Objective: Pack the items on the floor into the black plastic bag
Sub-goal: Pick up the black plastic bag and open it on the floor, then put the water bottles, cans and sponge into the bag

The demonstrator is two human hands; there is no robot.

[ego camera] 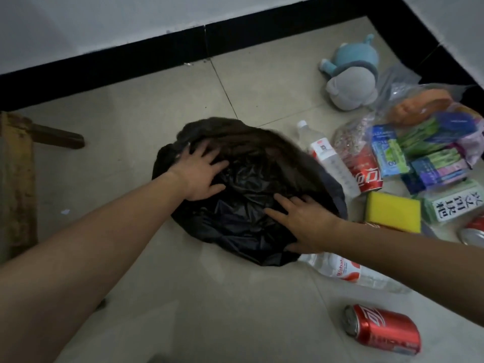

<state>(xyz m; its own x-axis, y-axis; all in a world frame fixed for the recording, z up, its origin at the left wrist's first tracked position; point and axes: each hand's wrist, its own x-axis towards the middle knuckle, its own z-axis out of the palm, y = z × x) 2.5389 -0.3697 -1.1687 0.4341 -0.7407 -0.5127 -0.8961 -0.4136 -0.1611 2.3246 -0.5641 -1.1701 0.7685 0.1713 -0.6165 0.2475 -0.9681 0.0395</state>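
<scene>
A wooden stool (18, 179) stands at the left edge of the tiled floor (131, 121). The black plastic bag (251, 205) lies crumpled mid-floor; whether anything is inside is hard to tell in the dim light. The left hand (199, 176) rests on it, fingers spread, and the right hand (303, 221) presses flat, fingers splayed. To the right lie two water bottles (330, 161), three red cans (382, 328), one yellow sponge (392, 210), one plush toy (351, 74) and a clear bag (432, 142) holding coloured packets.
</scene>
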